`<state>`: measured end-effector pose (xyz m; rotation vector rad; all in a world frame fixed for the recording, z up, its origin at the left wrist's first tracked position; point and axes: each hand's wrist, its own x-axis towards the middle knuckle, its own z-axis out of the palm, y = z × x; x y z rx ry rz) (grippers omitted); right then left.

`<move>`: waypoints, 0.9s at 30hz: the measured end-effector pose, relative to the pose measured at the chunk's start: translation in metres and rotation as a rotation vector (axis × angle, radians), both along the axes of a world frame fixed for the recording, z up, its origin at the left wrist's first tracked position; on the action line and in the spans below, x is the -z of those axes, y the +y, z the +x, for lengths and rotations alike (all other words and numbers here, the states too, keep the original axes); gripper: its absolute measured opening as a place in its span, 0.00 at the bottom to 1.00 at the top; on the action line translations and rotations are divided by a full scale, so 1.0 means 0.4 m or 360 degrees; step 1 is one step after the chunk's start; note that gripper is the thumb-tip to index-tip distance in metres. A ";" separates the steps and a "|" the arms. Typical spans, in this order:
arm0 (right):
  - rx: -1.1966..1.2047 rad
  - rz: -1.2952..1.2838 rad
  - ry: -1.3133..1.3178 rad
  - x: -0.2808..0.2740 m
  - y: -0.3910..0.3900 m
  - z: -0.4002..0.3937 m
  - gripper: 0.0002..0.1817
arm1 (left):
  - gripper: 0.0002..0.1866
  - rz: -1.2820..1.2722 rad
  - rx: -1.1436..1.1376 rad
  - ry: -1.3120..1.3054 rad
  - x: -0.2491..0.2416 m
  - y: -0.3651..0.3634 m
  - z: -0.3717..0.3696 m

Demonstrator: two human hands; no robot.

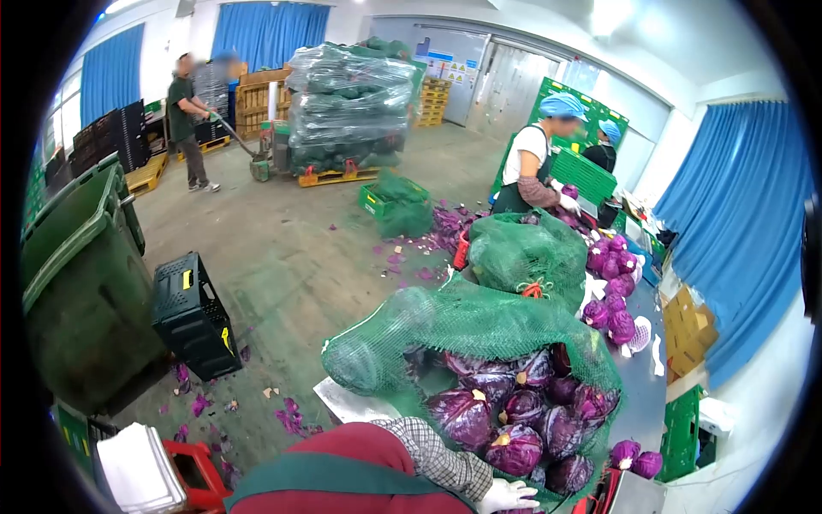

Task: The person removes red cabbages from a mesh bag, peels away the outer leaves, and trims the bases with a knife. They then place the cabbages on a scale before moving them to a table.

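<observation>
My left hand [505,496], in a white glove below a checked sleeve, is at the bottom edge of the view. Its fingers lie over a red cabbage [524,511], of which only a purple sliver shows. My right hand is out of view. Just beyond the left hand, a green mesh bag [514,321] lies open toward me on the table. Several purple-red cabbages [515,450] with pale cut stems fill its mouth. Behind it stands a second green mesh bag [527,253], tied with a red cord.
Trimmed cabbages [618,321] line the metal table [646,390] near a co-worker [535,158] in a blue cap. A wrapped pallet load [349,107] stands behind, with a person [184,120] at a pallet jack. Left are a green bin [90,291], a dark crate [197,317] and a red stool [199,471].
</observation>
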<state>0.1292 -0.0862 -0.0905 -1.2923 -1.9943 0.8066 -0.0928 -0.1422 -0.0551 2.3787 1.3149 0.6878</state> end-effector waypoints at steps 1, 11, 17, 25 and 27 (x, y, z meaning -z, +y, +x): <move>0.0060 -0.0152 -0.0107 -0.032 -0.013 -0.012 0.23 | 0.69 -0.0011 0.0009 0.0022 0.024 0.012 0.000; 0.0764 0.0229 -0.0042 -0.182 -0.054 0.085 0.14 | 0.59 0.0159 0.0287 -0.0574 -0.153 0.013 0.014; 0.1188 0.0295 0.0283 -0.048 -0.195 0.292 0.08 | 0.53 -0.0855 0.0004 -0.1767 -0.114 0.004 0.083; 0.1264 -0.0037 0.0224 -0.016 -0.248 0.409 0.19 | 0.40 -0.2463 -0.0005 -0.2705 -0.186 0.043 0.074; 0.1001 0.0116 0.0367 -0.110 -0.225 0.285 0.20 | 0.39 -0.2625 -0.0276 -0.2592 -0.131 0.058 0.082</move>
